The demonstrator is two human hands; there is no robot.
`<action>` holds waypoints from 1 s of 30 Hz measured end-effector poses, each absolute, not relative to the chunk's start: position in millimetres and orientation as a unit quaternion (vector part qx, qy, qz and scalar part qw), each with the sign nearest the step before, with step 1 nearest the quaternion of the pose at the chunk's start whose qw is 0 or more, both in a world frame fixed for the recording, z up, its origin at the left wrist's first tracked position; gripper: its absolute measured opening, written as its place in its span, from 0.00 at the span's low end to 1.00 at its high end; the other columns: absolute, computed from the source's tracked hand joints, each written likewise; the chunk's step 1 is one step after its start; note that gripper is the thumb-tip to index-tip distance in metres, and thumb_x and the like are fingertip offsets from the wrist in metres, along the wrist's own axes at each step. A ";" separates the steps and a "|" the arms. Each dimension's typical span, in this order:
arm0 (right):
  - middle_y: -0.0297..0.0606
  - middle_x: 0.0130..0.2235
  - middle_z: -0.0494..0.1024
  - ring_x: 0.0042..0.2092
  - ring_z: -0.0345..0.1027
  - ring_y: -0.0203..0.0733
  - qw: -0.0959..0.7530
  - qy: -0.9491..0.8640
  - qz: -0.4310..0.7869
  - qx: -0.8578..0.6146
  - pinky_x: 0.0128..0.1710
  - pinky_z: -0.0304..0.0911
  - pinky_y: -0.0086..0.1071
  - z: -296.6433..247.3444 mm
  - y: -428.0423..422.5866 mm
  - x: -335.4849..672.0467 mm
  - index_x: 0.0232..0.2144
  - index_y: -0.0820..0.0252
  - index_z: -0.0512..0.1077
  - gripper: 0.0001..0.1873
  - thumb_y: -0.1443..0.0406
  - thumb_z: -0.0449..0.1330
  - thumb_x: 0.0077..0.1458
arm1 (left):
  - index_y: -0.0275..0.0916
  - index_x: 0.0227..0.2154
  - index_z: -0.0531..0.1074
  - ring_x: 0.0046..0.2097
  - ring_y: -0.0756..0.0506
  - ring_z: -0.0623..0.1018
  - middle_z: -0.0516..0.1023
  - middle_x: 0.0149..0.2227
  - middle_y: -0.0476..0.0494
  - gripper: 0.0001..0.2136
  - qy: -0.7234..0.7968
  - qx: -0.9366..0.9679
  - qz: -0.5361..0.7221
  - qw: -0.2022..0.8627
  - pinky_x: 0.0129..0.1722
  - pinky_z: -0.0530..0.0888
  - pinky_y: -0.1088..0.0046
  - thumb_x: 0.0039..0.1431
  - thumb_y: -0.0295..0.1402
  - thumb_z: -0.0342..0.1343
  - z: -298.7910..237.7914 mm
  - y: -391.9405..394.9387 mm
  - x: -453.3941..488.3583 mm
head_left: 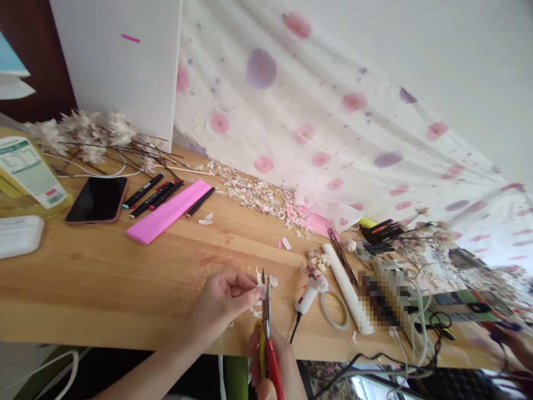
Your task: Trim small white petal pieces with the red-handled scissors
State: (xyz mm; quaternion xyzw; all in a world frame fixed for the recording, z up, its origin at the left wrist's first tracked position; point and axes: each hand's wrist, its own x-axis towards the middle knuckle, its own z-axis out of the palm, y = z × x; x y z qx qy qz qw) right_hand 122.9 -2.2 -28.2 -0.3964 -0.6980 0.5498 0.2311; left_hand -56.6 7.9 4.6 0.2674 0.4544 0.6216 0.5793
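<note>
While right hand (272, 355) holds red snips (266, 308), glue gun (310, 294) just beside

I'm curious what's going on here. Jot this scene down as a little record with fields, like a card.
Left hand: pinches a white flake
Right hand: grips red-handled scissors, blades beside the flake
Surface: wooden table
Nearby: hot glue gun, heap of white flakes
Farther off: pink paper, phone
</note>
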 end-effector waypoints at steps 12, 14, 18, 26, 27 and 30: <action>0.29 0.19 0.61 0.22 0.50 0.35 0.247 -0.750 0.470 -0.394 0.21 0.44 0.30 -33.1 8.0 117.3 0.20 0.56 0.60 0.43 0.23 0.49 0.32 | 0.38 0.22 0.76 0.34 0.46 0.78 0.81 0.28 0.46 0.07 0.452 0.308 0.576 0.608 0.37 0.71 0.73 0.45 0.34 0.66 -2.6 8.7 -73.7; 0.29 0.19 0.61 0.22 0.50 0.35 0.227 -0.750 0.472 -0.403 0.22 0.45 0.30 -27.7 7.8 117.2 0.20 0.56 0.60 0.44 0.22 0.49 0.32 | 0.38 0.22 0.75 0.34 0.47 0.78 0.81 0.28 0.47 0.07 0.446 0.314 0.572 0.612 0.37 0.71 0.73 0.45 0.34 0.66 -2.4 8.7 -76.3; 0.30 0.19 0.61 0.23 0.50 0.36 0.200 -0.745 0.481 -0.418 0.22 0.45 0.30 -19.7 9.5 116.2 0.20 0.56 0.61 0.45 0.22 0.48 0.29 | 0.38 0.21 0.74 0.33 0.48 0.77 0.79 0.27 0.49 0.07 0.438 0.313 0.572 0.619 0.37 0.71 0.73 0.44 0.33 0.67 1.6 9.1 -79.8; 0.30 0.20 0.63 0.22 0.55 0.38 0.203 -0.755 0.464 -0.416 0.19 0.51 0.30 -39.7 10.7 132.3 0.25 0.56 0.66 0.46 0.22 0.48 0.31 | 0.39 0.22 0.75 0.37 0.43 0.79 0.82 0.29 0.45 0.09 0.485 0.323 0.571 0.578 0.41 0.71 0.69 0.47 0.38 0.66 4.0 10.0 -86.4; 0.30 0.21 0.64 0.23 0.57 0.39 0.206 -0.766 0.451 -0.410 0.20 0.53 0.30 -44.8 9.9 136.8 0.29 0.56 0.68 0.46 0.23 0.49 0.33 | 0.39 0.23 0.75 0.38 0.42 0.79 0.82 0.30 0.44 0.09 0.485 0.321 0.569 0.582 0.42 0.71 0.68 0.48 0.39 0.65 3.6 9.9 -86.3; 0.35 0.28 0.69 0.26 0.62 0.43 0.215 -0.787 0.424 -0.393 0.25 0.61 0.33 -58.4 7.8 148.2 0.41 0.57 0.70 0.49 0.24 0.47 0.37 | 0.39 0.25 0.76 0.39 0.41 0.80 0.83 0.31 0.43 0.09 0.474 0.317 0.568 0.593 0.46 0.72 0.65 0.48 0.39 0.65 3.3 9.0 -83.5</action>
